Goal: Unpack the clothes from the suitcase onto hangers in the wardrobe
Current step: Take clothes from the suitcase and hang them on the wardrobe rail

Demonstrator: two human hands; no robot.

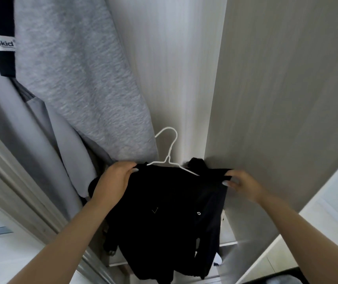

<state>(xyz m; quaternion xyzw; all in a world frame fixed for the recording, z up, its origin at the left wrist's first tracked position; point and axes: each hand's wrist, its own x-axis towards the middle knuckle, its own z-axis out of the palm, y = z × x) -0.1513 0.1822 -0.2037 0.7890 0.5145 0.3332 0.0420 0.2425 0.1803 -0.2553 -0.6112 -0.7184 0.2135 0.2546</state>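
Observation:
A black garment [164,218] hangs low in front of the open wardrobe, draped on a thin white wire hanger [169,152] whose hook points up. My left hand [114,179] grips the garment's left shoulder. My right hand [239,184] pinches its right shoulder edge. The hanger's right arm shows bare above the cloth near the collar. The suitcase is out of view.
A grey sweatshirt [82,83] and a lighter grey garment [10,119] with a black collar label hang at the left inside the wardrobe. The pale wardrobe back panel [174,58] and its side wall [286,89] rise ahead. Low drawers [228,236] sit below.

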